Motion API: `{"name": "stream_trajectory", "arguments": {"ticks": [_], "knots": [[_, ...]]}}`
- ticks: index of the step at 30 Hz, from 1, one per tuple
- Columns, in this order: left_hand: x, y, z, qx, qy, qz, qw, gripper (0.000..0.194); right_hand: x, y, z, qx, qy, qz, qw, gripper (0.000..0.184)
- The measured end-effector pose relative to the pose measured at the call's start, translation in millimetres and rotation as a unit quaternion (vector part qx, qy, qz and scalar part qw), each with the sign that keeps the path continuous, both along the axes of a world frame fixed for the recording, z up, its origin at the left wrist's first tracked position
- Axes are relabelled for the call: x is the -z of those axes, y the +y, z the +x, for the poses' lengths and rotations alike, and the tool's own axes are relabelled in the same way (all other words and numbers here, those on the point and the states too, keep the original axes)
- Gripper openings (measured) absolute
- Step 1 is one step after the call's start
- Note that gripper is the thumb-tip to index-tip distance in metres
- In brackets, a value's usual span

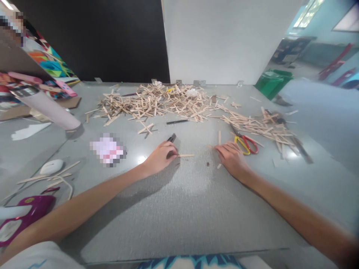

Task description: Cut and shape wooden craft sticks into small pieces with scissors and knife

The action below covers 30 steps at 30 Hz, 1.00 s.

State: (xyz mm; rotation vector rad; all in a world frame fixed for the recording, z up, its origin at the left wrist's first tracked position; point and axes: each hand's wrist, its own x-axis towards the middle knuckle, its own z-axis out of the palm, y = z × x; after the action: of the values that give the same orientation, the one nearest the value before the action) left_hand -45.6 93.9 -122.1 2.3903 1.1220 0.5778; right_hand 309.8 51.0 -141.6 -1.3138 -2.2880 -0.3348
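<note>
My left hand (162, 157) is closed, its fingertips pinching a short, flat wooden stick (186, 155) that points right, just above the grey table. A black object (172, 137), perhaps a cutter, juts up behind those fingers; the hand hides its lower part. Across a small gap, my right hand (230, 155) has its fingers pinched together low over the table. A blurred wooden stick piece (211, 147) pokes out from its fingertips. Another short stick (219, 137) stands out just beyond them. Scissors (246, 144) with one yellow and one red handle lie beside the right hand.
A heap of wooden sticks (157, 102) spreads along the back, with more sticks (252, 125) at right. A black strip (177, 121) lies before the heap. At left are a pink bottle (53, 110), a white mouse (52, 167) and a purple device (36, 213).
</note>
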Motion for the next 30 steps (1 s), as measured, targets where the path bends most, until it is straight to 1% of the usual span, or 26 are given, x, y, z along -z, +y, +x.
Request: {"name": "stream_trajectory", "arguments": {"ticks": [5,9,12,15,17,19,22,24,25,27,29,30], "knots": [[-2.2,-9,3,0.003,0.011,0.010,1.000,0.013,4.4,1,2,0.029,0.020,0.007,0.999,0.029],[-3.7,-22,9,0.014,0.019,0.021,0.999,0.014,5.3,1,1,0.029,0.023,-0.001,0.999,0.027],[-5.6,-32,14,0.034,0.023,0.024,0.999,0.017,4.8,1,1,0.030,0.023,-0.006,0.999,0.027],[-8.2,-39,17,0.047,0.027,0.024,0.998,0.017,4.5,1,1,0.029,0.023,-0.012,0.999,0.028],[-10.0,-40,18,0.045,0.029,0.029,0.998,0.017,4.1,1,0,0.028,0.024,-0.016,0.999,0.028],[-12.3,-40,17,0.036,0.030,0.038,0.998,0.019,3.3,1,0,0.028,0.024,-0.017,0.999,0.028],[-17.0,-37,16,0.018,0.032,0.054,0.998,0.031,1.7,1,-1,0.027,0.023,-0.015,0.999,0.027],[-20.6,-34,13,-0.004,0.034,0.065,0.997,0.037,0.8,1,-1,0.026,0.022,-0.013,0.999,0.027],[-22.5,-31,11,-0.020,0.035,0.071,0.997,0.037,0.6,1,-1,0.025,0.022,-0.012,0.999,0.027],[-25.8,-24,6,-0.054,0.036,0.080,0.995,0.027,0.5,0,-1,0.026,0.023,-0.012,0.999,0.027],[-28.4,-15,-1,-0.080,0.036,0.083,0.993,0.011,1.2,1,-1,0.026,0.024,-0.012,0.999,0.026],[-29.2,-10,-5,-0.087,0.036,0.084,0.992,0.012,1.8,1,-1,0.027,0.024,-0.012,0.999,0.025]]}}
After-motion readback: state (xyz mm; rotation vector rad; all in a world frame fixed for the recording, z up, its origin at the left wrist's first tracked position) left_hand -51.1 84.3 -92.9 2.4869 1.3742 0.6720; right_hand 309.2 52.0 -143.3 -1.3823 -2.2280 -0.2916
